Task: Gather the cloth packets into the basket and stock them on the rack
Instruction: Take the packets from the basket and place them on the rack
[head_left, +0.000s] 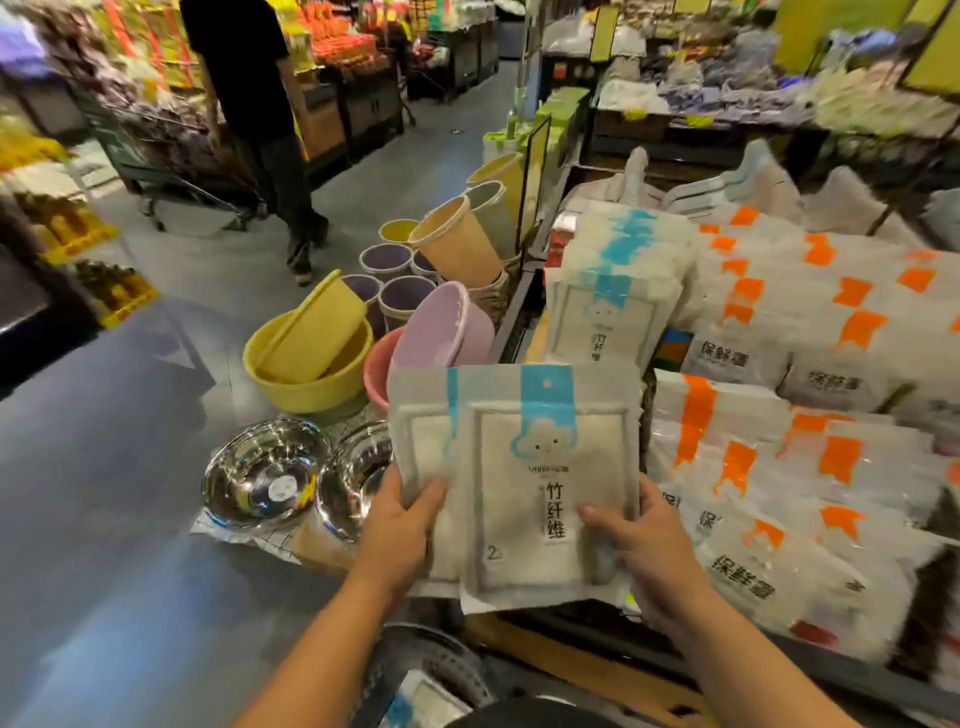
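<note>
On the floor at the near left, two steel bowls (267, 480) are set just below the held load, with a yellow basin (311, 364) farther back. A rear cloth packet (421, 415) is gripped by the left hand (405, 525), with the thumb laid across its lower face and the fingers hidden behind it. Overlapping it to the right, a front cloth packet (545, 467) is pinched at its lower right corner by the right hand (639, 540), again with only the thumb shown on the face. Both packets are held upright and fanned, above the dark basket (431, 670) at the bottom edge, in which one more packet (421, 699) is seen. The wrappers look glossy and are held only near their bottom edges, so a slide of one packet over the other is judged the main risk. If the grip is loosened while the pair is being squared, the rear packet is likely to be dropped onto the bowls or floor instead of the basket. On the rack (511, 322) to the right, a leaning stack of matching packets (613, 291) is crowded against the orange-marked packs (779, 467). If the pair is pushed in carelessly, that stack could be toppled or the two kinds mixed.
</note>
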